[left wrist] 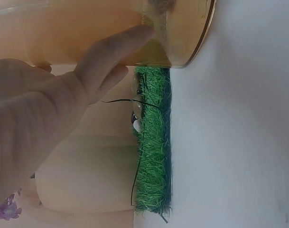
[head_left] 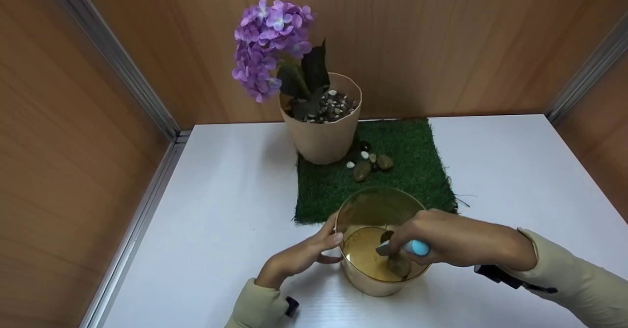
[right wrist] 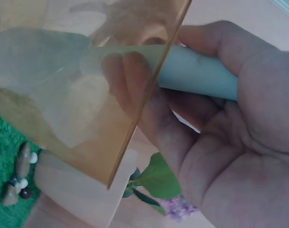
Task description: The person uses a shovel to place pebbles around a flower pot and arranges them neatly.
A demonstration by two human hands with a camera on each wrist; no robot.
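A see-through amber container (head_left: 365, 287) stands on the white table at the front edge of the turf. My left hand (head_left: 310, 253) holds its left side, thumb at the rim and fingers spread round the outer wall. Inside the opening, my right hand (head_left: 431, 235) grips a small trowel by its light blue handle (head_left: 418, 247). Its grey neck points down into the container. In the right wrist view, the wide trowel blade (right wrist: 44, 66) shows blurred through the amber wall. Dark brown and olive patches (head_left: 398, 265) show low in the container beside the trowel.
A beige pot (head_left: 321, 141) with gravel and a purple hydrangea (head_left: 274, 38) stands at the back. Several pebbles (head_left: 363, 171) lie before it on the green turf mat (head_left: 414, 156). Wooden panels (head_left: 441, 48) enclose the table (head_left: 221, 195) at the back and sides.
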